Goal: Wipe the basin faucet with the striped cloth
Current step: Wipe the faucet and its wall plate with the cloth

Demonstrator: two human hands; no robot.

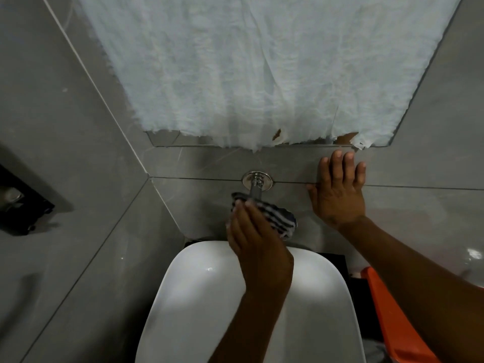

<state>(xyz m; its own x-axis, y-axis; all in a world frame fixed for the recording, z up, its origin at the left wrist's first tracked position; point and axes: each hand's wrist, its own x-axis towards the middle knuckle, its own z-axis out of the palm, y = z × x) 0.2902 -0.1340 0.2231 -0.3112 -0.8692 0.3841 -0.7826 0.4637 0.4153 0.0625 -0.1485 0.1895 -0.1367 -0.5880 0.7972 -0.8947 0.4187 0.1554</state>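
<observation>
Left hand [258, 242] closed around the striped cloth [275, 218], thumb and fingers curled over the bunched fabric, cloth pressed against the chrome faucet [256, 191]. Only the faucet's upper stem and round wall flange visible just beyond the fingertips; the rest hidden under cloth and hand. Dark-and-white stripes spilling out to the right of the knuckles, hanging a little below the stem. White basin [199, 297] directly beneath the wrist and forearm, its rim nearest the wall just under the palm.

Right hand [337, 189] flat and spread wide against the grey tiled wall [209, 163], fingers splayed and pointing up, holding nothing. Fingertips just short of the lower edge of the mirror [167, 141], most of it masked by crumpled white paper [248, 69] with a torn bottom fringe. Well apart from the cloth, faucet flange lying between the two hands at about thumb height.

Orange plastic object [392, 318] beneath the right forearm, beside the basin. Black fixture [23, 203] on the side wall, far to the left of the left hand.
</observation>
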